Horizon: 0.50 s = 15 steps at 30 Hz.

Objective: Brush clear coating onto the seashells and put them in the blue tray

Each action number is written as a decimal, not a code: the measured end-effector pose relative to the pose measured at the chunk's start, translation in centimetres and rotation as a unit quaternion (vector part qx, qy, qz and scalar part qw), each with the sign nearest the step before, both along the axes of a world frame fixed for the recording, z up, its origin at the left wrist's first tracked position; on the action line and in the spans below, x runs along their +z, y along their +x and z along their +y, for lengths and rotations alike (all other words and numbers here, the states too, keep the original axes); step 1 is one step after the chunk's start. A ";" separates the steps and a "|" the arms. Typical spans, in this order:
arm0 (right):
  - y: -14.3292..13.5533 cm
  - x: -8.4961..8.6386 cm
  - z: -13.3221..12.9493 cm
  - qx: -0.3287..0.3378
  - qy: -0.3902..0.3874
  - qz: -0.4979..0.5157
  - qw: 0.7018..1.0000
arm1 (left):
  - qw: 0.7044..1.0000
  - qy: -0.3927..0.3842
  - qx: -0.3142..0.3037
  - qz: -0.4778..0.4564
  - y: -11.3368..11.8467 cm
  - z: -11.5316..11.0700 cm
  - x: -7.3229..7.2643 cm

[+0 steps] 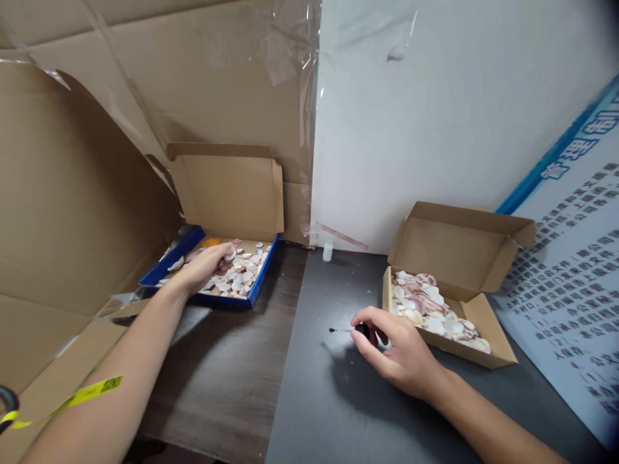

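My left hand [206, 265] reaches into a shallow blue-sided cardboard box [261, 274] holding several white and pink seashells [238, 278]; its fingertips pinch a shell over the pile. My right hand [394, 348] rests on the dark mat [319, 399] and grips a small black-handled brush [344, 330], its thin tip pointing left. Just right of that hand stands a brown cardboard box [493, 353] with its lid up, filled with more shells [430, 306].
A small white bottle [327, 251] stands at the back against the white wall panel. Cardboard sheets enclose the left and rear. A printed poster [570, 270] leans at the right. A yellow tag strip [72, 399] lies at lower left.
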State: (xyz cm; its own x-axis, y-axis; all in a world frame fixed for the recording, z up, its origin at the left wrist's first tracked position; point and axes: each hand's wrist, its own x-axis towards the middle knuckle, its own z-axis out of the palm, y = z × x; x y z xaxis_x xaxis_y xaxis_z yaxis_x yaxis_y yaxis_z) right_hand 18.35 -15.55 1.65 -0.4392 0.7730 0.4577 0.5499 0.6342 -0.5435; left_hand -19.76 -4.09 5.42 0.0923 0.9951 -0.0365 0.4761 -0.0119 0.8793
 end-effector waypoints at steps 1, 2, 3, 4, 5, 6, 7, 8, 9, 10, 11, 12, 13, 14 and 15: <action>0.0 0.0 0.0 0.000 -0.001 0.000 1.000 | 0.999 -0.008 -0.001 -0.051 0.2 -0.1 0.1; 0.0 0.0 0.0 0.001 -0.001 0.000 1.000 | 0.995 -0.017 -0.006 -0.099 0.3 -0.1 0.1; 0.0 -0.1 0.0 0.001 -0.001 0.000 1.000 | 0.990 -0.026 -0.012 -0.140 0.3 0.0 0.2; 0.0 -0.1 0.0 0.001 -0.001 0.000 1.000 | 0.981 -0.039 -0.014 -0.192 0.3 0.0 0.2; 0.0 -0.1 0.0 0.001 -0.003 0.000 1.000 | 0.969 -0.053 -0.013 -0.241 0.2 0.1 0.1; 0.0 -0.1 0.0 0.002 -0.004 0.000 1.000 | 0.957 -0.069 -0.011 -0.280 0.0 0.3 0.0; 0.0 -0.1 0.0 0.003 -0.006 -0.001 1.000 | 0.949 -0.085 -0.008 -0.304 -0.1 0.4 -0.1; 0.0 -0.2 0.0 0.004 -0.006 -0.001 1.000 | 0.943 -0.101 -0.004 -0.318 -0.3 0.5 -0.2; 0.0 -0.2 0.0 0.005 -0.005 -0.002 1.000 | 0.938 -0.115 0.001 -0.326 -0.4 0.6 -0.3; 0.0 -0.2 0.0 0.004 -0.004 -0.002 1.000 | 0.936 -0.124 0.007 -0.330 -0.5 0.7 -0.4; 0.0 -0.1 0.0 0.004 -0.002 -0.003 1.000 | 0.935 -0.127 0.014 -0.331 -0.5 0.7 -0.5; 0.0 -0.1 0.0 0.004 -0.001 -0.004 1.000 | 0.935 -0.125 0.022 -0.332 -0.5 0.7 -0.6; 0.0 -0.1 0.0 0.004 0.000 -0.004 1.000 | 0.936 -0.119 0.029 -0.331 -0.4 0.6 -0.7; 0.0 -0.1 0.0 0.005 0.001 -0.004 1.000 | 0.937 -0.109 0.035 -0.329 -0.2 0.6 -0.8; 0.0 -0.1 0.0 0.005 0.001 -0.004 1.000 | 0.940 -0.096 0.040 -0.325 -0.1 0.6 -0.9</action>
